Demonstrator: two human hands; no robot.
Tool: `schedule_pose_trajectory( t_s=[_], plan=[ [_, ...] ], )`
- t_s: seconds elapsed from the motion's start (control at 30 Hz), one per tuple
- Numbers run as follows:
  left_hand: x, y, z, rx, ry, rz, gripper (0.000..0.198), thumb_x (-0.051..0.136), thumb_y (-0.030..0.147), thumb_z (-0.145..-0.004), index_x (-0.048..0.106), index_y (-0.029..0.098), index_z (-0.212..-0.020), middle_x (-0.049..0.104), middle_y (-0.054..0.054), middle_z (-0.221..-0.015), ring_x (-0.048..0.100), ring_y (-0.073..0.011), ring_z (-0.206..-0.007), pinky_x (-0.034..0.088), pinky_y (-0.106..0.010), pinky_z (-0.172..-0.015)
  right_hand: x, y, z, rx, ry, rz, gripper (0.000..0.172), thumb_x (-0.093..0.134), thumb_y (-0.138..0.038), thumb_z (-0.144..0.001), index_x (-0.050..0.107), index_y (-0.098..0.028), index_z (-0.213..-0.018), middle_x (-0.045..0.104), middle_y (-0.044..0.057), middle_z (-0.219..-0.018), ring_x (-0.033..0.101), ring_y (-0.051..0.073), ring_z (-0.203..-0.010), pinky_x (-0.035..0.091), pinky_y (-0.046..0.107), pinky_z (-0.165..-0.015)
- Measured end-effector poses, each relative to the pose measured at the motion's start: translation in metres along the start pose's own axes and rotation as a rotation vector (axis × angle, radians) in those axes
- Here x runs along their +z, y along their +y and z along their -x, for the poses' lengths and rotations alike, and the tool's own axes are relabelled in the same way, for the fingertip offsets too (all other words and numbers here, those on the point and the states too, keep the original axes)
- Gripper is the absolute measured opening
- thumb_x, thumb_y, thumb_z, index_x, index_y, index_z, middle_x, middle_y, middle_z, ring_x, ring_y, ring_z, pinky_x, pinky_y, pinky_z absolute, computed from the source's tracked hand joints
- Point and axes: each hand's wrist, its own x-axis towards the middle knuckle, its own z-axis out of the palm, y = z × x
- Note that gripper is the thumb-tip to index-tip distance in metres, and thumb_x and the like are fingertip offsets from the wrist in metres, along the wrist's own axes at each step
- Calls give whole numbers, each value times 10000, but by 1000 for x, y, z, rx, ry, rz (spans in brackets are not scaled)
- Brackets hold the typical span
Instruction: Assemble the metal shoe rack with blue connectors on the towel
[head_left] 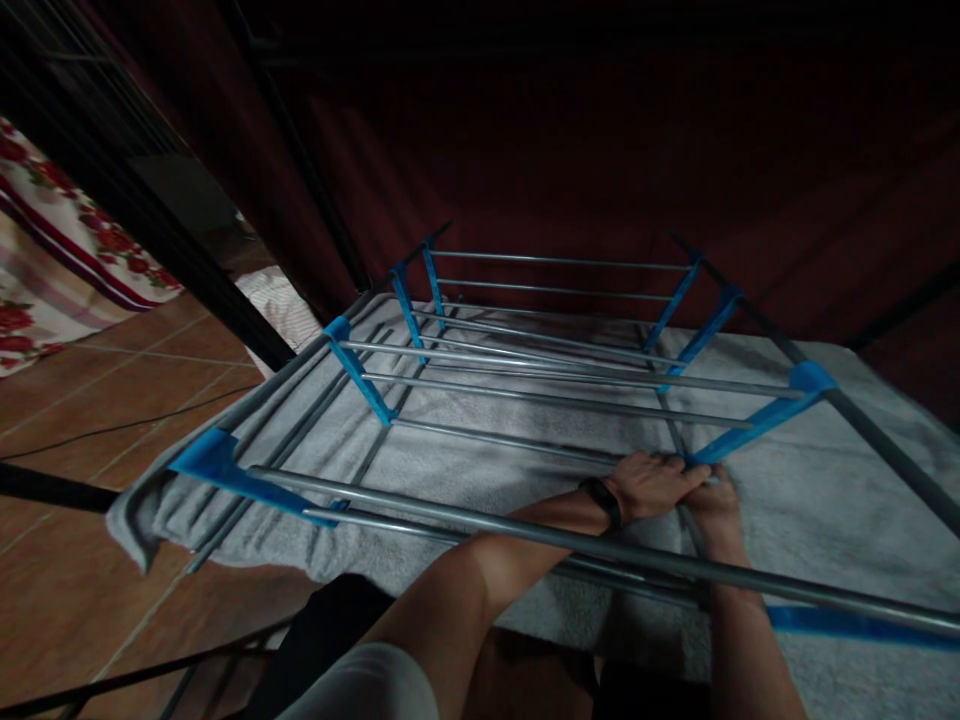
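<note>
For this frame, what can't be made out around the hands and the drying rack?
- Head view: right hand fingers, covered by the left hand.
- What the hands grip at the blue bracket: hidden under them.
- Grey towel right part: cut off by the frame edge.
- Rack legs: hidden by the towel.
- Background: too dark.

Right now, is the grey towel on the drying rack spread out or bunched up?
Spread out: the grey towel lies flat beneath the drying rack rails, both hands pressing it.
</note>
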Motion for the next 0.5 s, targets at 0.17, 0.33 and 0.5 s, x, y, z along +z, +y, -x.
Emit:
schedule_pose_trajectory(
  t_s=[0.17,0.33,0.5],
  plan=[
    [2,-5,-1,-4,-7,12,435,306,246,-1039,414,221,-1460,648,-102,-1211,667,-235,-996,517,-377,-760,0,-3,-2,127,-32,28,341,571,-267,-794,668,-114,-1083,601,73,-686,576,237,-668,404,311,-594],
    [1,-5,-2,-40,-4,44,447,319,239,-1031,410,225,-1468,653,-103,-1209,673,-247,-1029,542,-393,-800,3,1,-3,95,-33,56,425,553,-297,-796,660,-61,-1134,635,133,-752,594,265,-708,424,335,-633],
    [0,-5,-5,-31,-10,39,440,316,218,-1029,431,201,-1453,662,-115,-1196,679,-251,-1013,550,-392,-788,4,3,-5,89,-49,61,440,519,-310,-820,652,-73,-1166,649,140,-778,599,268,-704,432,345,-651]
  ],
)
